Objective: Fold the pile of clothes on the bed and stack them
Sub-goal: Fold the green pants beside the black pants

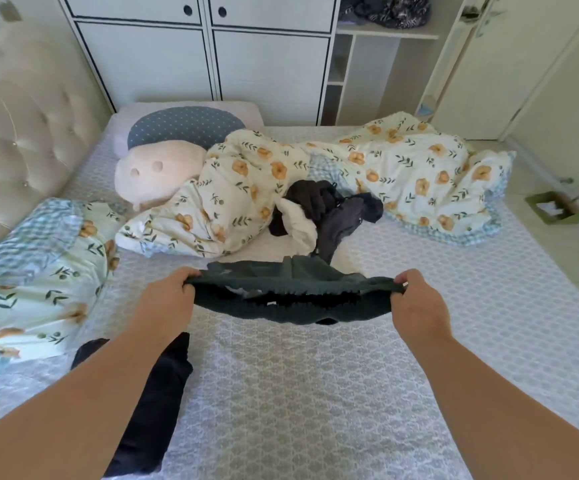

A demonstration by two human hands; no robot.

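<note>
Because the dark green garment [291, 296] is stretched out by its gathered band at the centre of the frame, it looks as if the person is spreading it flat before the first fold, the cloth sagging between the two grips and hanging just above the bed [315, 393]. The left hand [168, 299] has its fingers curled round the left end of the band, knuckles up; the right hand [419, 301] pinches the right end the same way, thumb over the edge. Both forearms reach forward from the lower corners of the frame, roughly level and well apart, which keeps the band taut.

Just above the garment, at the middle of the frame, lies the unfolded pile of clothes [326, 213], dark pieces tangled with a white one, resting against the floral duvet [246, 188]. At lower left, partly under the left forearm, a dark folded item [156, 410] lies on the bed, probably the start of the stack, so the task seems to be in its early part
</note>
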